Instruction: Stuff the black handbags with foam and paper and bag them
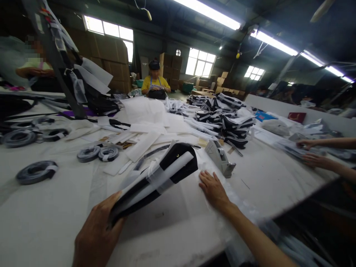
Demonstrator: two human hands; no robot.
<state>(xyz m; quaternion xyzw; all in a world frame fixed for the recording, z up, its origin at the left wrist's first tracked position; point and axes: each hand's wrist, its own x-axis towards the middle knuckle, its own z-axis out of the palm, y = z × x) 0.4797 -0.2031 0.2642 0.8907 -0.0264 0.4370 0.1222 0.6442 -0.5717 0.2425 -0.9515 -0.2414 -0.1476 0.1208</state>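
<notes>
My left hand (96, 233) grips the near end of a flat black piece (158, 176) with a white paper strip banded across it, and holds it raised above the white table (50, 215). My right hand (213, 189) lies flat, fingers stretched out, on a clear plastic sheet (241, 207) on the table just right of the black piece. A grey tape dispenser (221, 157) stands just beyond my right hand.
Coiled grey straps (36, 171) and rolls (97, 152) lie at the left. White sheets (144, 111) and a stack of black-and-white pieces (228, 118) fill the middle. Another person's hands (311, 152) work at the right edge. A person in yellow (155, 83) sits across.
</notes>
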